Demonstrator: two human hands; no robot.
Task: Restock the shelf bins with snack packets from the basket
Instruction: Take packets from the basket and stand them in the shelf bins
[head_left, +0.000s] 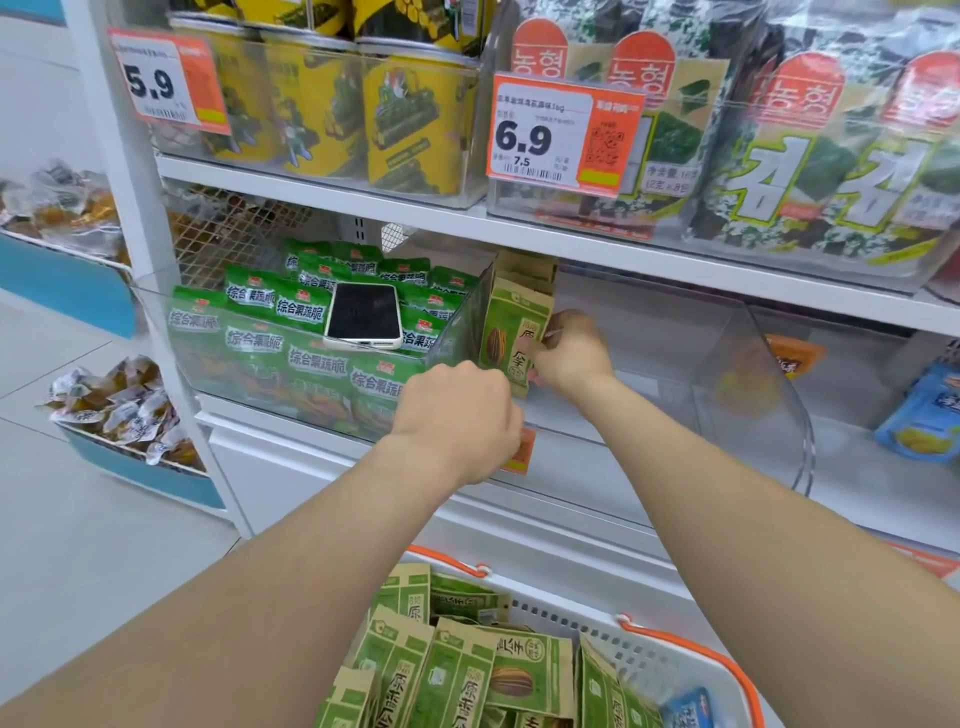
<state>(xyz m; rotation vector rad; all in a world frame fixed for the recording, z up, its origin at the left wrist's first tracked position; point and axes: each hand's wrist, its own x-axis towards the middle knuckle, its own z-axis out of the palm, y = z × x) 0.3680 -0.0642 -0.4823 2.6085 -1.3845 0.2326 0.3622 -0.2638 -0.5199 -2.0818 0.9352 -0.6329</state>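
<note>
- My right grip (571, 353) pinches the upright sunflower seed packet (511, 332) in the clear bin (763, 353).
- My left grip (457, 415) curls beside it; holding what, I cannot tell.

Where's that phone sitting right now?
In the head view, left of centre, the phone lies screen-up on the green snack packets in the clear bin.

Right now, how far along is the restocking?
Barely begun. A few seed packets stand at the left end of the clear bin; the right hand grips the front one, the left hand is at the bin's front wall. Most of the bin is bare, and the basket holds many more.
</note>
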